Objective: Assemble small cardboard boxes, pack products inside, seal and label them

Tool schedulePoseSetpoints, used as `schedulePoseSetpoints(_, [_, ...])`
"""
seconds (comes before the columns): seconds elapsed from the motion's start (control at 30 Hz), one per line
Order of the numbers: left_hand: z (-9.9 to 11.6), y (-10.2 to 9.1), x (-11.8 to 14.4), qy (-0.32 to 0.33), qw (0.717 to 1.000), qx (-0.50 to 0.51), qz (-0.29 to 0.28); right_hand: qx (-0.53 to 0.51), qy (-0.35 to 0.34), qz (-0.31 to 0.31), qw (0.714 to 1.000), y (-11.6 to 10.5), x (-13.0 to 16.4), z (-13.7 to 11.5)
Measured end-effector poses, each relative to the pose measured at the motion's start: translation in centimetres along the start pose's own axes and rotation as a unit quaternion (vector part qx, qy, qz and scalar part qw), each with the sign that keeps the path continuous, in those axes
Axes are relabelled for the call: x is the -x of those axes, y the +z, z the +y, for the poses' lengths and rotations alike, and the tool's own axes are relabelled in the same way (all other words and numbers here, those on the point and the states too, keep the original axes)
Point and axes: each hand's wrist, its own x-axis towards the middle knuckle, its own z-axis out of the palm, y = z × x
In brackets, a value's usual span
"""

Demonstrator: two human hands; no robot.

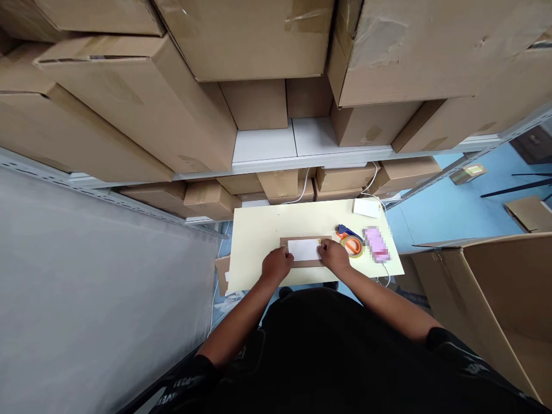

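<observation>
Both hands are down on a flat brown cardboard piece (305, 262) lying near the front edge of the pale yellow tabletop (259, 230), with a white sheet or label (304, 249) sitting on top of it. Left hand (277, 265) is curled over the left end of the white sheet, right hand (333, 255) over the right end; both look like they're pressing or pinching it at the edges, fingers bent, not released. Can't tell whether the fingers actually grip the sheet or just hold it flat against the cardboard. Judging by that, the step in hand looks like positioning or smoothing the white piece onto the cardboard. Just right of the right hand, touching or nearly so, is an orange tape dispenser (351, 242) with a blue handle; beyond it a blurred pink object (376, 244), and a white block (366, 207) with a cable at the far edge. Next move probably calls for keeping one hand pinning the sheet so it doesn't slide while the other frees up; the dispenser is the nearest tool, right hand side. Stacked cardboard boxes (129, 103) on shelving fill the background.
</observation>
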Motion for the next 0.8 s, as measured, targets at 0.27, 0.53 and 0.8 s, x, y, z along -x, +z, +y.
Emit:
schedulePoseSetpoints(0.27, [-0.6, 0.3, -0.5, -0.012, 1.0, 0.015, 0.005, 0.012, -0.011, 0.011, 1.0, 0.8, -0.1, 0.9])
schedulePoseSetpoints(0.53, [-1.8, 1.4, 0.1, 0.112, 0.993, -0.037, 0.03, 0.12, -0.145, 0.028, 0.982, 1.0, 0.5, 1.6])
schedulePoseSetpoints(0.8, [-1.0, 3.9, 0.1, 0.304, 0.939, -0.107, 0.123, 0.228, -0.305, 0.083, 0.921, 2.1, 1.3, 1.7])
